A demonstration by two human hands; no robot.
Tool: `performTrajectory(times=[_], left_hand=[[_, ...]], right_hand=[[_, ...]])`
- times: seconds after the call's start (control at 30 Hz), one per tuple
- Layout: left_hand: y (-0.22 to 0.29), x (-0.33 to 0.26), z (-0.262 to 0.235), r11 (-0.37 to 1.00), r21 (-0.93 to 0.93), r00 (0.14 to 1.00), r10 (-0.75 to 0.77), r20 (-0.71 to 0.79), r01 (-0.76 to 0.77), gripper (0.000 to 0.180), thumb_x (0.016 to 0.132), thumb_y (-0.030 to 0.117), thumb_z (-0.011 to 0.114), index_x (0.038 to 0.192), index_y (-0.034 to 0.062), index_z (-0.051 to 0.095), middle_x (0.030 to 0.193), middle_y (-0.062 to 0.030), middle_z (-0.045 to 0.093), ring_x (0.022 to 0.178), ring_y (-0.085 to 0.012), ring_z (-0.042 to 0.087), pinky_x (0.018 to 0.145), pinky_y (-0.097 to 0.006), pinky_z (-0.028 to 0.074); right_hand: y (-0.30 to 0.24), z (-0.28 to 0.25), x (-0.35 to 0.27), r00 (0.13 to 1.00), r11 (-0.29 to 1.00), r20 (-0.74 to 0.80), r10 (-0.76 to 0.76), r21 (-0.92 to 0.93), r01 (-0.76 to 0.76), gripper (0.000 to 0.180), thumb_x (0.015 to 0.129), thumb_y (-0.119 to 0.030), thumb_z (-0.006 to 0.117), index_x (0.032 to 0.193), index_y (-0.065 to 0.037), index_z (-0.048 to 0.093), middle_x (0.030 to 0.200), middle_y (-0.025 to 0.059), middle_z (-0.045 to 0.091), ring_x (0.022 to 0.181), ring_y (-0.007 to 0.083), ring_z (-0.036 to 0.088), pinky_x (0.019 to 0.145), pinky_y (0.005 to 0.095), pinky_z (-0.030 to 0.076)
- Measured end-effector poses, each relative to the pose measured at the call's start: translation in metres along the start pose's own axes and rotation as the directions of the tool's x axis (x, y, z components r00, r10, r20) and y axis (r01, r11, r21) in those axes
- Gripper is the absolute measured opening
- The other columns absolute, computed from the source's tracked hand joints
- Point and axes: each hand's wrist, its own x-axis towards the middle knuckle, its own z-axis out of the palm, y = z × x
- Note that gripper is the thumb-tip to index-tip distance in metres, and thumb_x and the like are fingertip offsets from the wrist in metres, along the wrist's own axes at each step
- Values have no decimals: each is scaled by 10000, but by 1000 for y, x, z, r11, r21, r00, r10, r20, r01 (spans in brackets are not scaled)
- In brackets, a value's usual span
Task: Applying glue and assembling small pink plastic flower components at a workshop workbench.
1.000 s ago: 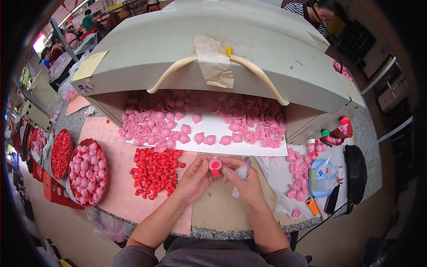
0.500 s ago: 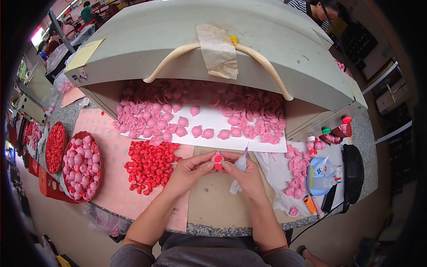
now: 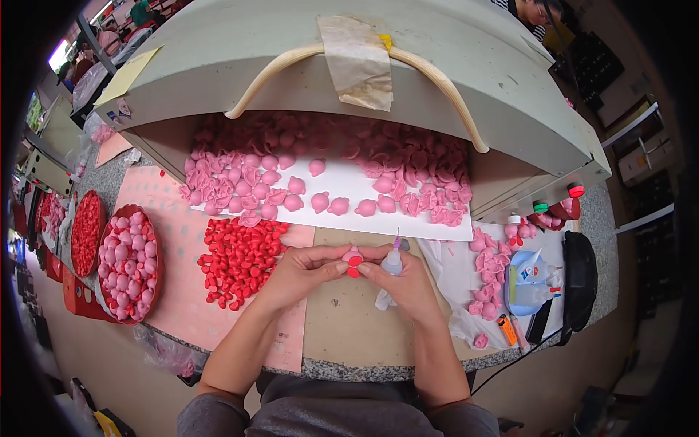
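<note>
Above the tan middle of the table, a small pink rounded piece with red parts [image 3: 353, 262] is pinched between both my thumbs and fingers. My left hand [image 3: 306, 277] grips it from the left, its thumb against the red part. My right hand [image 3: 408, 285] meets it from the right. Tucked in that same hand is a clear squeeze bottle [image 3: 393, 261] with a purple needle tip pointing up and away. To the left of my left hand lies a heap of small glossy red parts [image 3: 237, 266]. The fingertips behind the held piece are partly hidden.
A grey hooded box [image 3: 240, 65] stands ahead, with pink pieces [image 3: 247, 178] on white paper inside. Left are red baskets of pink pieces [image 3: 125, 262] and red parts [image 3: 88, 231]. Right are a blue tray [image 3: 523, 288] with bottles, an orange lighter [image 3: 507, 330] and a black case [image 3: 579, 280].
The whole view has shifted slightly. Both hands keep their pinch on the piece, which has tipped a little, and the squeeze bottle stays in my right hand.
</note>
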Motion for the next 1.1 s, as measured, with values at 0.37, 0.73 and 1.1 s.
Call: performTrajectory(times=[0.37, 0.73, 1.1], left_hand=[[4, -1, 3, 998, 11, 998, -54, -38, 55, 321, 851, 57, 600, 1168, 19, 571, 1077, -71, 622, 964, -127, 594, 843, -265, 502], [1, 1, -3, 987, 154, 999, -41, 31, 35, 327, 851, 29, 589, 1176, 15, 564, 1071, -76, 630, 955, -128, 604, 839, -252, 496], [-1, 5, -2, 963, 270, 1000, -2, -4, 3, 308, 838, 42, 613, 1144, 16, 594, 1009, -60, 647, 901, -102, 598, 803, -234, 482]], right_hand=[[2, -1, 1, 1000, 996, 13, 16, 88, -17, 252, 830, -43, 623, 1060, 51, 584, 1001, 86, 629, 884, 120, 597, 794, 237, 479], [2, -3, -1, 999, 999, 16, 49, -6, -49, 235, 828, -44, 630, 1042, 44, 593, 960, 82, 638, 861, 111, 604, 764, 219, 475], [11, -3, 4, 1000, 996, 14, -28, -81, 29, 234, 834, -86, 628, 1039, 25, 617, 930, 54, 648, 850, 94, 590, 754, 233, 471]])
